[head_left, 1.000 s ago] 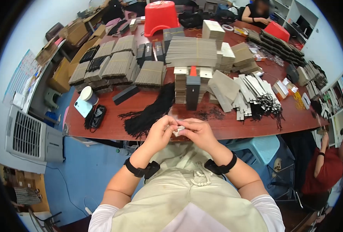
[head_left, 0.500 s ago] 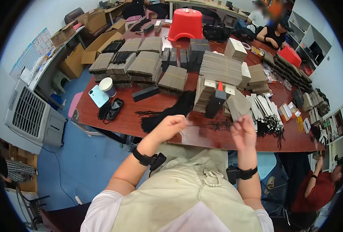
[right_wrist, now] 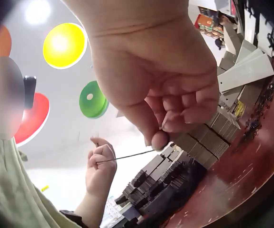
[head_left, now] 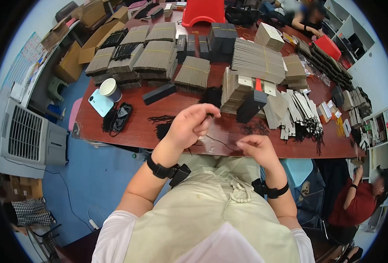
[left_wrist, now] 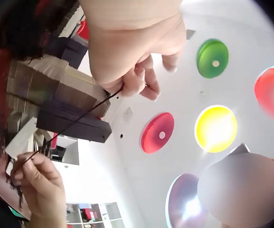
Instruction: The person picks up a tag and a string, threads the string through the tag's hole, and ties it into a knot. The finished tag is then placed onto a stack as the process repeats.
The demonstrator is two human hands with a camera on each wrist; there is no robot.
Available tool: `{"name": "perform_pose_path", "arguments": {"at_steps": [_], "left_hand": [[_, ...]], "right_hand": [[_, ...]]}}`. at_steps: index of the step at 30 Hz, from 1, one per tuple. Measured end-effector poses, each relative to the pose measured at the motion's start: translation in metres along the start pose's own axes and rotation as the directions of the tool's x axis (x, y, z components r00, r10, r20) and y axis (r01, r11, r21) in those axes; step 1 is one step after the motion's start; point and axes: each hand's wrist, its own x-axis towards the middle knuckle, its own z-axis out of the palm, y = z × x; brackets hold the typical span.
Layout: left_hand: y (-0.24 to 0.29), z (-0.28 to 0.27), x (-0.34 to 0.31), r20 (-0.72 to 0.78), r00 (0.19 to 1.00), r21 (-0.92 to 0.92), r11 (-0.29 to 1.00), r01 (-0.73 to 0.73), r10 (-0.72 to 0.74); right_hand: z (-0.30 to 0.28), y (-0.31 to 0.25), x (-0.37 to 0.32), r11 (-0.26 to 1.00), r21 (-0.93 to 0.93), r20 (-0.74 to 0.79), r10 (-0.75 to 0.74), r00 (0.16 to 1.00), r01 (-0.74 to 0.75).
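Observation:
A thin black cord (head_left: 220, 142) runs between my two hands above the front edge of the table. My left hand (head_left: 189, 125) pinches one end between thumb and fingers, higher than the right. The other end is pinched by the thumb and fingertips of my right hand (head_left: 262, 149). In the left wrist view the cord (left_wrist: 85, 114) looks stretched nearly straight; it does so too in the right wrist view. Behind my left hand lies a heap of black cords (head_left: 163, 128), partly covered by the hand. A dark grey box (head_left: 252, 107) leans beyond the right hand.
Banded stacks of grey card (head_left: 193, 74) line the back, with a tall stack (head_left: 257, 59) at centre right. White tagged strips (head_left: 297, 109) lie to the right. A phone (head_left: 100, 101), a paper cup (head_left: 111, 89) and a black pouch (head_left: 123, 113) sit at left.
A second ago both hands met around a small white item, no longer visible in them. They parted; since then the left hand has risen and the right has come inward, with the cord between.

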Motion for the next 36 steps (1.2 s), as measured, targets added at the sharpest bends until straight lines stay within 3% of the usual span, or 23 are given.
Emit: {"name": "perform_pose_path", "arguments": {"at_steps": [2, 4, 7, 13, 16, 19, 22, 26, 29, 30, 33, 34, 35, 36], "left_hand": [[-0.009, 0.002, -0.007, 0.037, 0.999, 0.342, 0.94, 0.004, -0.018], [-0.011, 0.015, -0.006, 0.153, 0.988, 0.618, 0.777, -0.121, 0.032], [-0.02, 0.022, -0.003, 0.257, 0.966, 0.748, 0.633, -0.198, 0.0], [-0.026, 0.033, -0.003, 0.183, 0.981, 0.784, 0.612, -0.105, -0.066], [-0.034, 0.035, -0.004, 0.148, 0.982, 0.739, 0.673, -0.034, -0.114], [-0.059, 0.041, 0.001, -0.027, 0.999, 0.386, 0.922, 0.03, -0.02], [-0.065, 0.03, 0.005, -0.047, 0.977, 0.378, 0.901, 0.211, -0.209], [-0.081, 0.018, 0.004, -0.244, 0.959, 0.497, 0.83, 0.253, -0.146], [-0.085, 0.016, 0.007, -0.252, 0.947, 0.601, 0.735, 0.314, -0.198], [-0.087, 0.016, 0.009, -0.253, 0.943, 0.654, 0.679, 0.332, -0.217], [-0.086, 0.024, 0.015, -0.408, 0.864, 0.585, 0.642, 0.495, -0.294], [-0.086, 0.023, 0.016, -0.373, 0.902, 0.597, 0.687, 0.414, -0.218], [-0.087, 0.018, 0.017, -0.339, 0.931, 0.607, 0.724, 0.326, -0.135], [-0.089, 0.013, 0.018, -0.306, 0.951, 0.614, 0.754, 0.235, -0.047]], "right_hand": [[0.009, -0.015, -0.001, 0.973, 0.23, -0.103, 0.039, 0.994, -0.015], [0.011, -0.022, -0.001, 0.943, 0.333, -0.04, 0.039, 0.998, -0.023], [0.014, -0.031, 0.003, 0.88, 0.472, 0.033, 0.042, 0.999, -0.053], [0.003, -0.024, 0.002, 0.874, 0.484, 0.041, -0.072, 0.997, 0.043], [-0.003, -0.012, 0.003, 0.893, 0.419, -0.024, -0.168, 0.986, 0.162], [0.0, 0.0, 0.007, 0.874, 0.339, -0.064, -0.347, 0.936, 0.347], [0.004, 0.009, 0.01, 0.888, 0.272, -0.084, -0.361, 0.929, 0.37], [0.0, 0.027, 0.016, 0.922, 0.281, -0.144, -0.236, 0.961, 0.268], [-0.007, 0.045, 0.02, 0.905, 0.33, -0.081, -0.255, 0.964, 0.267], [-0.012, 0.044, 0.018, 0.929, 0.238, -0.087, -0.27, 0.959, 0.283], [-0.048, 0.046, 0.018, 0.95, -0.114, -0.143, -0.305, 0.942, 0.29], [-0.063, 0.058, 0.021, 0.975, -0.146, -0.319, -0.207, 0.925, 0.168], [-0.079, 0.059, 0.018, 0.897, -0.424, -0.439, -0.323, 0.838, 0.124], [-0.095, 0.067, 0.016, 0.824, -0.567, -0.457, -0.334, 0.825, 0.02]]}}
